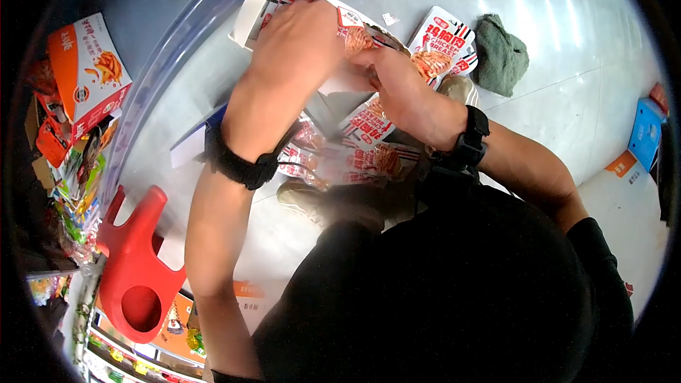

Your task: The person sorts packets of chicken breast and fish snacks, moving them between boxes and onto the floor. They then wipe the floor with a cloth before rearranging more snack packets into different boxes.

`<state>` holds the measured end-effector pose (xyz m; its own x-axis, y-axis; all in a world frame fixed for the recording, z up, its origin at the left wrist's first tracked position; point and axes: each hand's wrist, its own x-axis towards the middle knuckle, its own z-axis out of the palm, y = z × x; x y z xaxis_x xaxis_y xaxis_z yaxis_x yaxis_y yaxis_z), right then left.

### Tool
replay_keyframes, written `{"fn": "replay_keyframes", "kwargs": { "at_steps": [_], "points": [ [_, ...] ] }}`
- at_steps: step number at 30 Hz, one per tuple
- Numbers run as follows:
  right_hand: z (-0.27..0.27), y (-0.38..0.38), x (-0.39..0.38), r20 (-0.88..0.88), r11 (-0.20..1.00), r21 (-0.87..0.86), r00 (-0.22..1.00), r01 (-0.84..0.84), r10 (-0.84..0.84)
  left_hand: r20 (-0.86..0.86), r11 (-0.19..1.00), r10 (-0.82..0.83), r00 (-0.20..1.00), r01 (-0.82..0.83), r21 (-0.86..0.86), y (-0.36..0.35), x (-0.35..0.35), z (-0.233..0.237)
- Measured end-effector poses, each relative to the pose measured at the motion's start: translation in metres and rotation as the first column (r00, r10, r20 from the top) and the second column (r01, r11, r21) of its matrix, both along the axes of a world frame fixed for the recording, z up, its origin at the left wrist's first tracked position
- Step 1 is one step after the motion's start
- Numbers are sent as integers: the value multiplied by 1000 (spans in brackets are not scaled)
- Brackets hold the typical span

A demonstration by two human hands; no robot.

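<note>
My left hand [298, 42] reaches into a white cardboard box [254, 8] printed with chicken-breast snack pictures and covers its open top. My right hand [397, 89] is closed on a snack packet [355, 34] at the box's right end. Both wrists wear black bands. Below my hands, several more red-and-white snack packets [347, 159] lie in a loose pile on the floor. Another printed packet [443, 46] lies just right of the box.
A grey-green cloth [502, 53] lies on the pale floor at the upper right. A red plastic stool [135, 269] stands at the lower left beside shelves of colourful snacks [78, 170]. An orange snack box [89, 71] sits at the left. A blue box [647, 131] is at the right edge.
</note>
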<state>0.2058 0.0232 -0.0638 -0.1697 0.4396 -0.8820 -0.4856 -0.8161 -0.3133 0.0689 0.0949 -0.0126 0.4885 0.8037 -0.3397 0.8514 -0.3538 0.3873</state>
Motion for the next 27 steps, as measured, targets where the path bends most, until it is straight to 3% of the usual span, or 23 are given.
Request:
{"fn": "replay_keyframes", "kwargs": {
  "at_steps": [3,6,8,10,14,16,17,20,22,24,26,27],
  "points": [
    [-8,-1,2,0,1000,10,1000,-24,24,20,987,-64,998,60,149,-9,-1,2],
    [-7,-2,2,-26,999,36,999,-17,18,-110,994,-23,994,34,101,-22,8,13],
    [-9,-4,1,-56,998,61,998,-1,4,-49,982,-40,998,48,180,-29,5,12],
    [-14,-4,2,17,998,55,999,-35,34,-26,1000,16,1000,-16,-22,-34,8,21],
    [-2,-6,0,42,995,101,999,2,-6,-2,979,85,996,-84,-187,-45,12,23],
    [8,-5,-5,-58,980,105,985,170,-164,49,968,55,997,-41,-247,-56,13,24],
    [10,-11,5,-113,979,191,992,68,-47,61,961,-27,998,43,-275,-60,14,24],
    [12,-11,9,-142,985,162,989,63,-40,116,973,-41,992,66,-219,-68,16,27],
    [5,-6,10,-171,984,173,983,-39,69,155,980,-41,987,70,-187,-67,11,22],
    [10,-4,11,-96,999,34,994,-40,44,203,986,-51,978,82,-147,-69,13,20],
    [4,-3,10,-159,998,-60,987,-32,22,82,984,15,996,0,-177,-71,24,19],
    [13,-3,6,-140,999,-20,989,41,-43,16,995,-81,997,82,-52,-77,25,13]
  ]
}}
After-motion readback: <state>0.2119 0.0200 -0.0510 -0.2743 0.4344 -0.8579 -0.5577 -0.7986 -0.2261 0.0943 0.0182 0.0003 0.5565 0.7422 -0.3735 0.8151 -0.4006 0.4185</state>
